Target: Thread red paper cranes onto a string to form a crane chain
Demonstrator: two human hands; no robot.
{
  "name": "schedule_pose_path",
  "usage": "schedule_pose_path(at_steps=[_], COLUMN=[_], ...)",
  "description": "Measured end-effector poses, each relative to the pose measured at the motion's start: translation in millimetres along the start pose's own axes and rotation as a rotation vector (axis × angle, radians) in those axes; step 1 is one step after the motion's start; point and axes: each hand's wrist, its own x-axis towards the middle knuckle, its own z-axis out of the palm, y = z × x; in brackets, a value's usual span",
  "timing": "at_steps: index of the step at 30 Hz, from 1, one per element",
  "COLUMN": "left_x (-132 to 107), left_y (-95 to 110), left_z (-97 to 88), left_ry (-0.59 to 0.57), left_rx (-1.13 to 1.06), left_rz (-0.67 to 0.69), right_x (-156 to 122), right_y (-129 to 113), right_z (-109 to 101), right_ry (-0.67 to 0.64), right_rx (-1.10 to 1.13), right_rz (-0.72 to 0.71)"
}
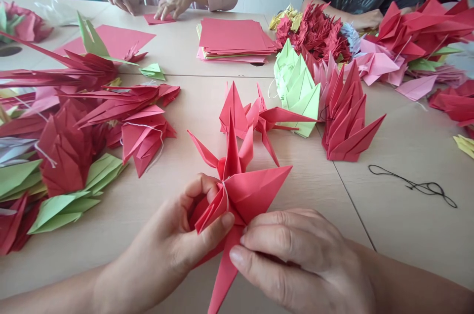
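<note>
Between my two hands is a red folded-paper flower (255, 190) with pointed petals spreading up, right and down, and a white string round its middle. My left hand (185, 235) is closed on its left side, thumb pressed over the folded layers near the string. With thumb and fingers, my right hand (296, 255) pinches the base of the lower petal; part of the grip is hidden. Just beyond stands another red folded-paper piece (259, 116) with long points. A green folded bundle (298, 89) and a red folded bundle (348, 116) stand to its right.
Tied red and green paper bundles (66, 151) pile up at the left. A stack of red paper sheets (233, 37) lies farther back. A black cord (418, 183) rests at right. Across the table, a person's hands (174, 3) touch red paper; another person sits behind more folded pieces (314, 32).
</note>
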Motion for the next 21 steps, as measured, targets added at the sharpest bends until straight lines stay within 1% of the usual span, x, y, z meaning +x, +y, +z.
schedule_pose_path(at_steps=[2,3,7,9,12,16,18,21], left_x=[0.8,1.2,2.1,2.1,1.5,0.8,1.1,2.7], left_y=[-0.6,-0.7,0.1,0.4,-0.2,-2.0,-2.7,-2.9], left_z=[-0.1,-0.2,-2.4,-4.7,-8.1,-8.8,-7.3,-3.7], left_ry=[-0.004,-0.004,-0.015,-0.024,-0.025,-0.038,-0.035,-0.024], left_rx=[0.008,0.020,0.040,0.022,-0.010,-0.042,-0.033,-0.020], left_rz=[-0.006,-0.006,-0.018,-0.044,-0.070,-0.085,-0.080,-0.044], right_x=[2.8,5.3,15.4,16.4,12.7,9.5,10.1,10.9], right_y=[-1.4,-1.8,-2.1,-1.5,0.1,2.9,3.7,3.4], right_z=[-0.7,-2.3,-13.0,-17.0,-17.7,-11.9,-8.9,-6.4], right_ry=[0.003,-0.015,-0.208,-0.262,-0.219,-0.153,-0.159,-0.170], right_rx=[-0.003,-0.003,0.034,0.076,0.055,-0.110,-0.135,-0.113], right_rz=[0.004,0.010,0.030,0.016,0.043,0.151,0.173,0.170])
